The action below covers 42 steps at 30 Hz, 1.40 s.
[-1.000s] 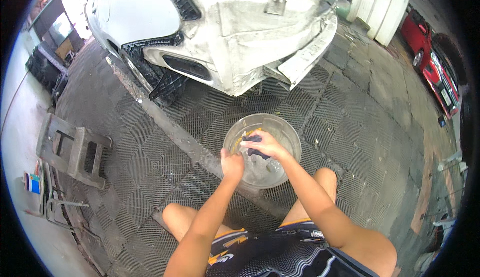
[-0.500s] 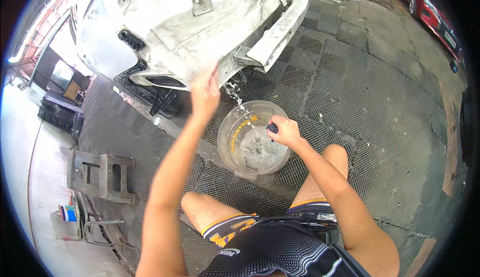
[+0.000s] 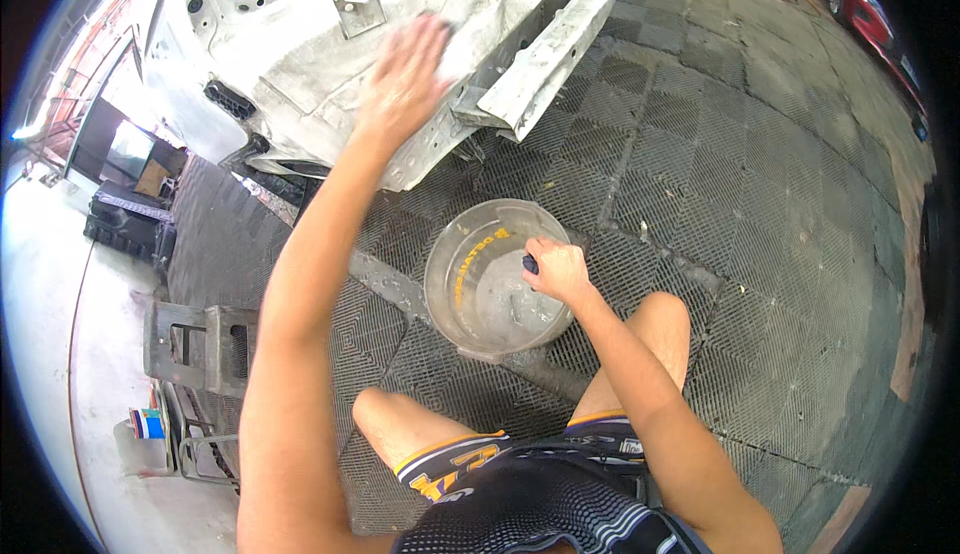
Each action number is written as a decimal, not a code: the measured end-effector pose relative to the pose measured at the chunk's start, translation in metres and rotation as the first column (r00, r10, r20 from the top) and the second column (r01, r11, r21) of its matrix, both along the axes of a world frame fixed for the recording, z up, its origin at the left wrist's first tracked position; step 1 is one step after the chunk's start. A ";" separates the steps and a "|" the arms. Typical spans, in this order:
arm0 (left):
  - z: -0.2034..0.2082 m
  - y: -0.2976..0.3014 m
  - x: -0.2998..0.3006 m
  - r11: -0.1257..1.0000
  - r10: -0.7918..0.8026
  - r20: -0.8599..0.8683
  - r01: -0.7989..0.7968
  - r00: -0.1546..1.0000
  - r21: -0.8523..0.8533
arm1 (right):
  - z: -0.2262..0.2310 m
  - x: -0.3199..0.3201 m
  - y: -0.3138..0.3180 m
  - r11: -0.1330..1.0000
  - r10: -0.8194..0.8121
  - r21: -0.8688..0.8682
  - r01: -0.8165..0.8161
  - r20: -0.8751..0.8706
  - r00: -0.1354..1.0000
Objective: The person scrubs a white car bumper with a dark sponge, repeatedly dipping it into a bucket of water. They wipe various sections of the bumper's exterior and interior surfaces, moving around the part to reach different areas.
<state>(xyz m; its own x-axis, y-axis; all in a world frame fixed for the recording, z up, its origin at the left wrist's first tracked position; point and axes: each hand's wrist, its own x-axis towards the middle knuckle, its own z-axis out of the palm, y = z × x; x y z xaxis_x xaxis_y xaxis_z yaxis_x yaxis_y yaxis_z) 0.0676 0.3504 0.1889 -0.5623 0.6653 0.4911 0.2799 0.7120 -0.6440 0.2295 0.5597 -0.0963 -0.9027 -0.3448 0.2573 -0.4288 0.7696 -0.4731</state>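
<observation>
My left hand [image 3: 405, 79] reaches up to a bare white-grey car body [image 3: 330, 84] and lies flat on its end panel, fingers stretched out. A dark edge shows at those fingertips; what it belongs to, I cannot make out. Lower down, my right hand [image 3: 560, 270] is closed round a dark rounded object [image 3: 530, 265], mostly hidden by my fingers. That hand is over the right side of a translucent grey bucket [image 3: 437, 299] with yellow lettering inside. Cloudy water [image 3: 510, 299] lies at the bucket's bottom.
The bucket stands between my bent knees and the car body on dark ribbed floor mats [image 3: 700, 214]. A metal bumper beam [image 3: 555, 49] juts out at the panel's right. Grey plastic stools [image 3: 205, 344] stand left, and a red car [image 3: 870, 14] is far right.
My left hand has moved up from the panel's lower edge onto its surface. Water that was falling into the bucket no longer shows. My right hand has shifted slightly, keeping the dark object.
</observation>
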 end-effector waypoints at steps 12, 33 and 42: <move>0.016 0.043 -0.018 0.989 0.146 -0.213 -0.147 0.966 0.009 | 0.004 0.000 -0.009 0.999 0.028 0.019 -0.028 0.003 1.000; -0.002 -0.051 0.012 0.971 -0.203 0.050 0.208 0.978 -0.121 | 0.001 0.003 0.003 0.998 0.002 0.059 -0.003 0.017 1.000; -0.024 -0.049 0.019 0.989 -0.093 0.018 0.094 0.996 -0.113 | -0.008 0.002 0.012 1.000 0.005 0.018 -0.003 -0.070 0.998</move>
